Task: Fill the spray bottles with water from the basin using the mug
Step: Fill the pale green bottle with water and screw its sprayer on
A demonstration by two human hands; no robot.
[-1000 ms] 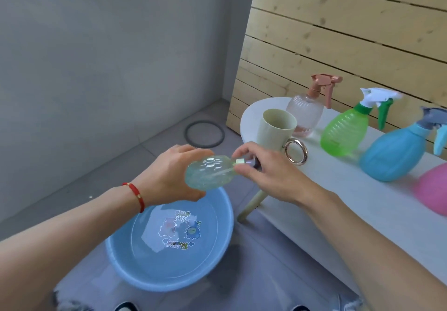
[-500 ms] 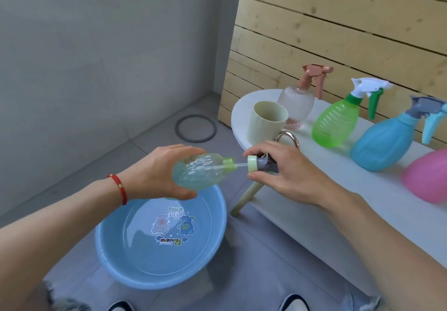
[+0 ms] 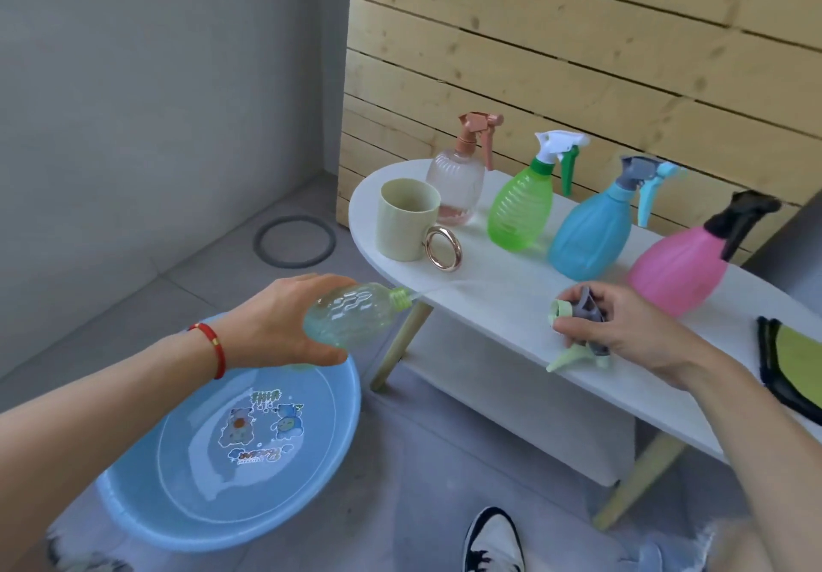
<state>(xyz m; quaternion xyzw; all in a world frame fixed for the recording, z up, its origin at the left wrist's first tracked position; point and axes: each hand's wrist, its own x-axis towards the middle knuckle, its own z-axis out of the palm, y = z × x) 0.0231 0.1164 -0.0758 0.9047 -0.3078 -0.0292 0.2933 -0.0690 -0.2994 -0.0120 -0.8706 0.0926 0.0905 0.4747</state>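
Holding a clear green bottle [image 3: 351,320] on its side above the blue basin [image 3: 133,507], the left hand [image 3: 284,322] grips its base; its neck is uncapped. The right hand [image 3: 622,327] pinches the removed spray head [image 3: 578,327] on the white table [image 3: 498,300]. Water fills the basin over cartoon stickers whose writing is too small to read. The pale mug [image 3: 407,220] with a gold ring handle stands upright near the table's end, beside pink-clear [image 3: 458,189], green [image 3: 520,211], blue [image 3: 591,233] and pink [image 3: 680,269] spray bottles. Behind them rises a wooden plank wall; grey tiles cover the floor.
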